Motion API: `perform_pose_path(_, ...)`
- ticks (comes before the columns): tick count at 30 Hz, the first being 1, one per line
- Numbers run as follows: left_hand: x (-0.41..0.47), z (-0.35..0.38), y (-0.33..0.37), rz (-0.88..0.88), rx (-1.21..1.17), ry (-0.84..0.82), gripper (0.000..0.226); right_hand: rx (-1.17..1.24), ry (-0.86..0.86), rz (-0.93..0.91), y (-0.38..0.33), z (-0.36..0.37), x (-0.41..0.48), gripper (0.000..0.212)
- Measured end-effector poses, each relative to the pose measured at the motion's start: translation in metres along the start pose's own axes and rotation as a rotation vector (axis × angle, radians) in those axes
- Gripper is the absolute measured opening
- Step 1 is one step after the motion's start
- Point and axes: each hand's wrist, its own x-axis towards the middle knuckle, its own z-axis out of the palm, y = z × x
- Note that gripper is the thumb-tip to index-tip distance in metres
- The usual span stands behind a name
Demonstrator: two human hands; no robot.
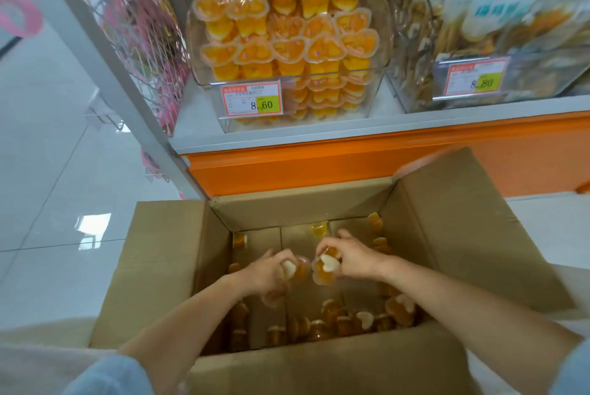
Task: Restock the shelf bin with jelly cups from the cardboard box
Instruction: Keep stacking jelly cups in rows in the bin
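An open cardboard box (166, 254) stands on the floor below the shelf. Several orange jelly cups (364, 321) lie loose on its bottom. Both hands reach down inside it. My left hand (266, 271) grips jelly cups (295, 268), blurred. My right hand (354, 259) grips an orange jelly cup (325, 270) with a white heart-shaped piece showing. The two hands are close together at the box's middle. Above, a clear shelf bin (376, 91) holds several stacked heart-shaped jelly cups (287, 46) and carries a price tag reading 8.60.
A second clear bin (415, 101) of wrapped snacks with an 8.80 tag stands to the right. The shelf has a white ledge and an orange base panel (351, 161). A wire rack (137, 43) with pink items hangs at left. White tiled floor (48, 171) surrounds the box.
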Motion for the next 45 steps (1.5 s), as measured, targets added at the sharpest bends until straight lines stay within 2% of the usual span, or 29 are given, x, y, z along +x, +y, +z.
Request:
perform_pose_path(4, -0.037, -0.055, 0.034, 0.135, 0.052, 0.053, 0.046, -0.118, 0.039, -0.094, -0.039, -0.046, -0.021, 0.037)
perform_pose_path(9, -0.098, -0.118, 0.081, 0.249, 0.093, 0.186, 0.052, -0.174, 0.112, -0.202, -0.096, -0.124, -0.079, 0.048)
perform_pose_path(14, -0.163, -0.178, 0.145, 0.475, 0.081, 0.353, 0.051, -0.057, 0.299, -0.374, -0.154, -0.189, -0.134, 0.050)
perform_pose_path(17, -0.177, -0.225, 0.173, 0.523, 0.116, 0.538, 0.059, 0.024, 0.445, -0.428, -0.182, -0.228, -0.137, 0.049)
perform_pose_path(21, -0.168, -0.276, 0.199, 0.503, 0.096, 0.694, 0.052, 0.079, 0.595, -0.348, -0.205, -0.266, -0.114, 0.046)
perform_pose_path(27, -0.141, -0.292, 0.200, 0.443, -0.054, 0.707, 0.050, 0.062, 0.597, -0.137, -0.214, -0.279, -0.068, 0.048)
perform_pose_path(30, -0.146, -0.296, 0.188, 0.464, -0.151, 0.752, 0.051, 0.004, 0.622, -0.097, -0.214, -0.282, -0.047, 0.054)
perform_pose_path(34, -0.153, -0.300, 0.170, 0.436, -0.160, 0.820, 0.052, -0.125, 0.666, -0.050, -0.214, -0.276, -0.025, 0.059)
perform_pose_path(39, -0.151, -0.294, 0.162, 0.477, -0.232, 0.796, 0.049, -0.177, 0.698, 0.010, -0.211, -0.264, -0.011, 0.075)
perform_pose_path(41, -0.148, -0.295, 0.165, 0.472, -0.237, 0.786, 0.051, -0.111, 0.716, -0.023, -0.211, -0.267, -0.017, 0.067)
perform_pose_path(45, -0.134, -0.305, 0.180, 0.506, -0.223, 0.794, 0.055, -0.024, 0.861, -0.147, -0.202, -0.282, -0.031, 0.032)
